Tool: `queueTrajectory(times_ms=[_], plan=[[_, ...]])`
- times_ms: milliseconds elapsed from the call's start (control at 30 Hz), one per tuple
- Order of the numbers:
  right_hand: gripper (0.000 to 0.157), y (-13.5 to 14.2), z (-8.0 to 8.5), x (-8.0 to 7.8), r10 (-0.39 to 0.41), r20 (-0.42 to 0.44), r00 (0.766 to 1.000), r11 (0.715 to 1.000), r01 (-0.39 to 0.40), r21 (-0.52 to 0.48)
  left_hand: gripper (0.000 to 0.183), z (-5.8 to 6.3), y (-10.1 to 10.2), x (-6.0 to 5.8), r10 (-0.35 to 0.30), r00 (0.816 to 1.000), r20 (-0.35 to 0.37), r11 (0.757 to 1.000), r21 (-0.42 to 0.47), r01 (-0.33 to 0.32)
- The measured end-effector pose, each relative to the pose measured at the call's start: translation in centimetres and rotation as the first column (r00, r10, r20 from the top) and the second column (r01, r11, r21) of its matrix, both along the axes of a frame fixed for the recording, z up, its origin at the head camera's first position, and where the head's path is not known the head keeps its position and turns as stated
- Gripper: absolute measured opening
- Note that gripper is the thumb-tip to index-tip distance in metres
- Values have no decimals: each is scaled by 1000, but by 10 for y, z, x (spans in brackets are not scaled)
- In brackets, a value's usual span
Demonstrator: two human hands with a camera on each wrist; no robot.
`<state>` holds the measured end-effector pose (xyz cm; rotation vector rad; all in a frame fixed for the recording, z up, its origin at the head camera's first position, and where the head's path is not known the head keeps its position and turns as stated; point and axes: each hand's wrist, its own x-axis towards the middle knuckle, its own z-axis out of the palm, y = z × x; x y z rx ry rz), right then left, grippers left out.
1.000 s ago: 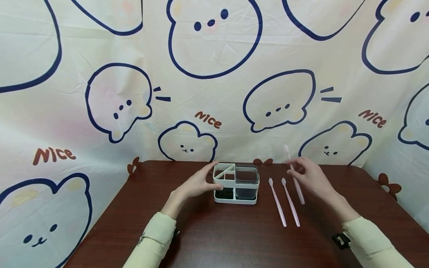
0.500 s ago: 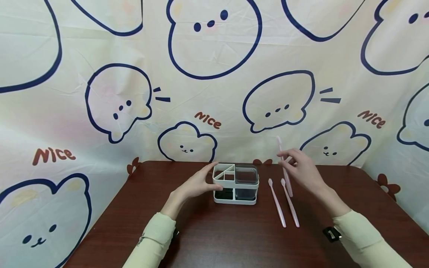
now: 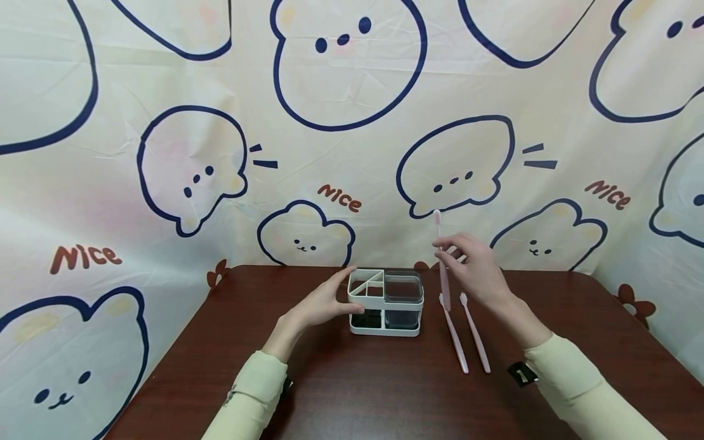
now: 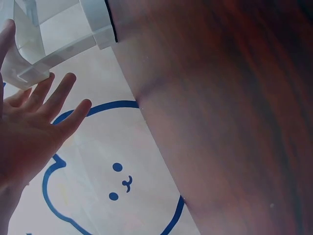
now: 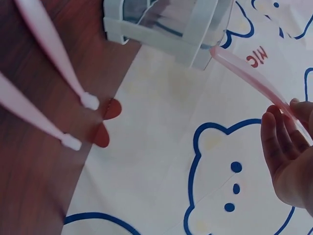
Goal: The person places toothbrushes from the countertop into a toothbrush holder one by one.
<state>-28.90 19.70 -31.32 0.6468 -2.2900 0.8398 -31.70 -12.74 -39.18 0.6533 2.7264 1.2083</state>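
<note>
A white two-tier toothbrush holder [image 3: 375, 302] stands on the table, its upper tier divided on the left, with a clear grey cup [image 3: 404, 287] on the right. My left hand [image 3: 321, 299] holds its left side, thumb across the front and fingers toward the back. Right of the holder, my right hand [image 3: 477, 267] pinches a pink toothbrush [image 3: 445, 284] between thumb and fingers, bristle end up and handle end down. In the right wrist view the handle of that toothbrush [image 5: 249, 73] overlaps the holder's edge [image 5: 198, 36].
Two more pink toothbrushes, one nearer the holder [image 3: 455, 342] and one farther right [image 3: 476, 336], lie side by side on the dark brown table [image 3: 363, 391]. A pale cloth [image 3: 374, 153] printed with blue-outlined cartoon faces hangs behind the table and at its sides.
My right hand has carried the toothbrush left and slightly up, from beyond the two lying ones toward the holder. My left hand has stayed at the holder's side.
</note>
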Motion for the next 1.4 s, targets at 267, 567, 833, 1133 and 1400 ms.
queueTrajectory(times_ms=[267,567,833,1133,1400], plan=[[20,-17,9,2,43,-38,998,998,-44,-35,93,0,0,1,-1,1000,3,1000,8,1],[18,-34,16,3,69,-50,996,995,-72,-67,93,1,0,2,1,1000,3,1000,12,-1],[17,-46,21,3,111,-78,991,989,-118,-90,94,0,0,1,4,1000,3,1000,12,-4],[16,-59,24,1,139,-86,987,985,-147,-96,94,0,2,0,9,1000,10,1000,11,-9],[17,-71,21,-1,155,-84,984,980,-164,-109,95,0,2,-1,9,1000,21,1000,17,-9]])
